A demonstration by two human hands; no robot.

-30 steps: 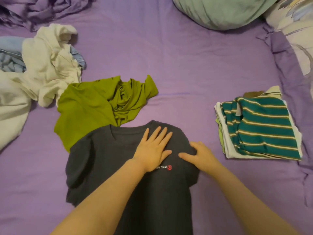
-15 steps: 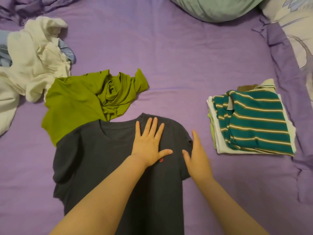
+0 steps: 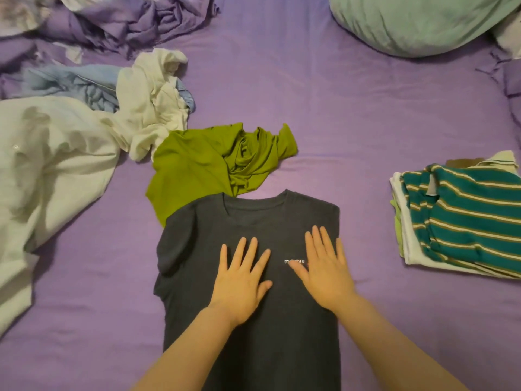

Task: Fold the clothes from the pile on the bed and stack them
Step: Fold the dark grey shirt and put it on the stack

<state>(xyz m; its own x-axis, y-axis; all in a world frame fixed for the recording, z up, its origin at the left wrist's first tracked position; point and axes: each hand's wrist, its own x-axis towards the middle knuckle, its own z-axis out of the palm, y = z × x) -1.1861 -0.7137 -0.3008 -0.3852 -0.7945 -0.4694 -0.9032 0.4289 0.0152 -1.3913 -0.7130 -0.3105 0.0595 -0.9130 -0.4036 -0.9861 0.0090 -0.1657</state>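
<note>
Both palms are flat on the dark charcoal cotton T-shirt [image 3: 253, 334], which lies front up on the purple bedsheet [image 3: 324, 114] right in front of the person. The left hand [image 3: 239, 280] has its fingers spread wide at mid-chest, holding nothing; the right hand [image 3: 324, 272] lies just beside it with its fingers straight and close together, its thumb over the small white chest lettering (partly hidden, so I can't read it whole). The shirt's right-hand edge runs in a straight line, while its other sleeve is bunched.

Touching the collar, the crumpled olive-green jersey top [image 3: 208, 167] sits just behind. Further left sprawls the heap of cream-white garments [image 3: 70, 153], with pale blue fabric [image 3: 73, 83] poking out behind. Well off to the right rests the folded stack topped by a teal striped knit shirt [image 3: 465, 215]. A mint-green pillow [image 3: 417, 21] sits at the far side.
</note>
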